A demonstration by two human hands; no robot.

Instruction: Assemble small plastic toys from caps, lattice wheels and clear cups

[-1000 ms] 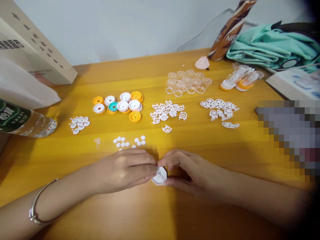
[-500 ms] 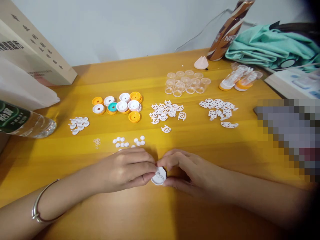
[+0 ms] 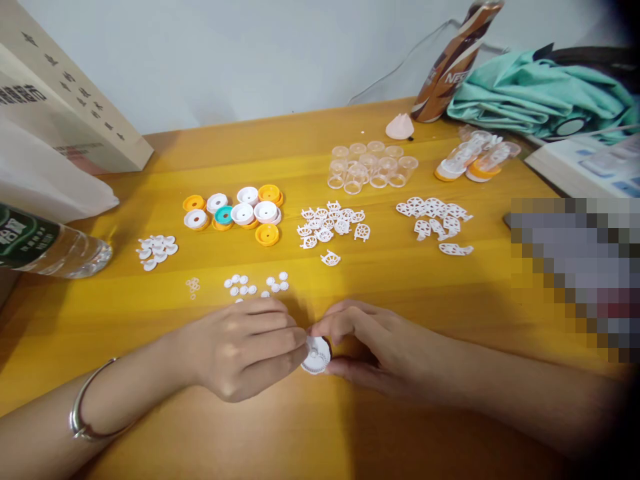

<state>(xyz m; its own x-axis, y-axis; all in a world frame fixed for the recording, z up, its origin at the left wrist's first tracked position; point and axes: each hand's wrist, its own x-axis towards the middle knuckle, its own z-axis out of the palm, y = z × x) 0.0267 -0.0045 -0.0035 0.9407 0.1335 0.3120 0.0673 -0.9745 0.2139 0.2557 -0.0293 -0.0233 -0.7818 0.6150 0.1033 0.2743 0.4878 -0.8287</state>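
Note:
A white round plastic part (image 3: 316, 357) with a ring of small teeth and a raised centre is between my hands, low in the middle of the view. My right hand (image 3: 370, 343) grips it from the right, thumb at the lower edge and index finger at the upper edge. My left hand (image 3: 250, 350) is closed at its left rim; the fingertips are partly hidden behind the knuckles, and whether they pinch a smaller piece does not show. Just beyond my left hand lie several small white gears (image 3: 243, 289) and tiny clear rings (image 3: 193, 287).
Farther back are white spiral pieces (image 3: 159, 250), orange, white and teal round caps (image 3: 243, 213), white wheel-shaped frames (image 3: 330, 223), clear cups (image 3: 370, 163) and flat white cut-outs (image 3: 437, 210). A water bottle (image 3: 60, 243) lies left; a brown bottle (image 3: 453, 63) stands at the back.
My left hand has rolled slightly, with its knuckles lower and its fingers covering the disc's left edge. My right hand keeps its grip on the disc.

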